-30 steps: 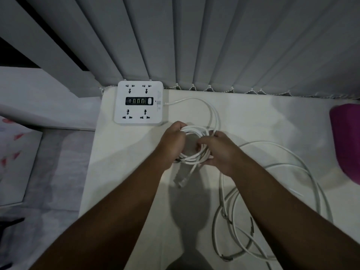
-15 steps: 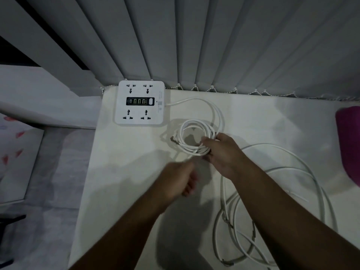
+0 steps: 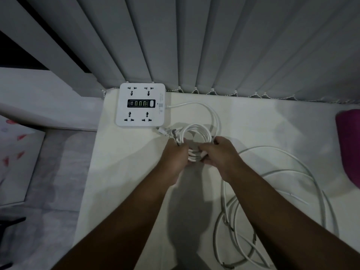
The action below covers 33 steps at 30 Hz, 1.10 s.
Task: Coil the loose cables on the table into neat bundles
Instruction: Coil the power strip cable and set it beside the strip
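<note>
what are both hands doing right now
Left hand: closed on the near side of the small cable coil.
Right hand: closed on the same coil.

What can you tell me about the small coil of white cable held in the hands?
The small coil is thin, smooth white cable wound into a few round loops, lifted near the power strip. The left hand and right hand pinch its near side. A connector end juts out at its left.

Magenta object (image 3: 348,145) cut off at right edge.
</note>
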Tool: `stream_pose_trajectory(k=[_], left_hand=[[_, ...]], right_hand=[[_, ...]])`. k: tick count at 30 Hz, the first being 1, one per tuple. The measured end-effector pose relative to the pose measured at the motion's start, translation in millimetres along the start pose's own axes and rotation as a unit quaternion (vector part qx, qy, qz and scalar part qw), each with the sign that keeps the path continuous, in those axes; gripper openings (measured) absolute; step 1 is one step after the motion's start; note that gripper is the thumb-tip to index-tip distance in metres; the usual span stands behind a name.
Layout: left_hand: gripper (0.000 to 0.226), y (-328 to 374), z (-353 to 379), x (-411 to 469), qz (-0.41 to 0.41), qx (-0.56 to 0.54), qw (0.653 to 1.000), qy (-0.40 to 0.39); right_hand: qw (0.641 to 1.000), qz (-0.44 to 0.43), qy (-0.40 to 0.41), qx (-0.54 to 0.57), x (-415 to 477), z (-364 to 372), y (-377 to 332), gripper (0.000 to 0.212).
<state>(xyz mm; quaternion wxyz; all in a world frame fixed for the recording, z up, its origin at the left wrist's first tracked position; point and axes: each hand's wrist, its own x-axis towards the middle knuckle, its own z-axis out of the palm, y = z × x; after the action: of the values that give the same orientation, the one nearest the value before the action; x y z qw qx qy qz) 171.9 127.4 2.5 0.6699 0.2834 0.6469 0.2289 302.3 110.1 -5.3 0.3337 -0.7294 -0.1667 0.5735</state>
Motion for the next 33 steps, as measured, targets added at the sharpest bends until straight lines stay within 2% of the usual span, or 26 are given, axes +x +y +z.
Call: stream_pose_trajectory(k=[2, 5, 8, 11, 15, 18, 21, 25, 27, 29, 31, 33], left_hand=[[0.027, 6, 0, 2, 0.015, 0.02, 1.0, -0.006], [0.033, 4, 8, -3, 0.061, 0.072, 0.995, 0.031], [0.038, -3, 16, -8, 0.109, 0.153, 0.982, 0.008], [0.035, 6, 10, 7, 0.101, 0.251, 0.963, 0.002], [0.036, 35, -5, 32, 0.094, 0.409, 0.907, -0.029], [0.042, 51, -6, 44, 0.145, 0.48, 0.865, -0.028], [0.061, 61, -2, 48, 0.198, 0.524, 0.829, -0.01], [0.061, 67, -4, 55, 0.238, 0.583, 0.777, -0.007], [0.06, 67, -7, 60, 0.246, 0.615, 0.749, -0.01], [0.062, 68, -8, 64, 0.262, 0.632, 0.729, -0.02], [0.062, 68, -8, 66, 0.303, 0.626, 0.718, -0.009], [0.052, 64, -9, 67, 0.351, 0.592, 0.725, 0.022]], right_hand=[[0.998, -0.047, 0.018, -0.034, 4, -3, -7, 0.018], [0.994, -0.086, 0.029, -0.059, 13, -10, -19, 0.026], [0.99, -0.09, 0.008, -0.104, 21, -17, -24, 0.024], [0.988, -0.085, 0.035, -0.127, 25, -18, -20, 0.027], [0.952, -0.114, 0.062, -0.278, 31, -16, -18, 0.05], [0.95, -0.13, 0.049, -0.281, 30, -11, -15, 0.06], [0.945, -0.132, 0.035, -0.298, 33, -9, -16, 0.053], [0.928, -0.182, 0.028, -0.323, 41, -13, -17, 0.041], [0.908, -0.26, 0.026, -0.329, 41, -17, -15, 0.043], [0.872, -0.358, 0.016, -0.334, 39, -20, -14, 0.059], [0.83, -0.442, 0.003, -0.34, 40, -20, -12, 0.056], [0.796, -0.485, 0.003, -0.362, 42, -18, -6, 0.046]])
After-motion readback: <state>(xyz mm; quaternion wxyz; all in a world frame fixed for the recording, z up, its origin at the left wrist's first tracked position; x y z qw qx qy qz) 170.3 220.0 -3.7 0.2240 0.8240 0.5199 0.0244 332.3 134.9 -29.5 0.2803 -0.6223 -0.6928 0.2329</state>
